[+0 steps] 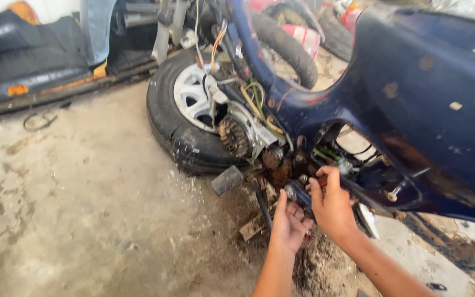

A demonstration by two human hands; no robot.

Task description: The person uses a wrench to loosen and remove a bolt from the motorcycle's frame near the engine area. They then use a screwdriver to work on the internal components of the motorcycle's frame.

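A dark blue scooter body (430,104) lies tipped on its side on the concrete floor. Its wheel (185,113) with a white hub and its exposed, rusty engine (248,137) face me. My right hand (332,204) is wrapped around a dark bar-shaped part (299,193) under the frame, near a small red-handled piece (322,179). Just to the left, my left hand (291,224) reaches up beneath the same part, palm open and fingers touching it. Loose yellow and green wires (257,102) hang by the engine.
A black footpeg (227,180) sticks out left of my hands. Dirt and debris (314,264) cover the floor under them. A second tyre (290,47) and a dark seat or mat (23,55) lie behind. A wire loop (39,121) rests on the stained concrete (83,220).
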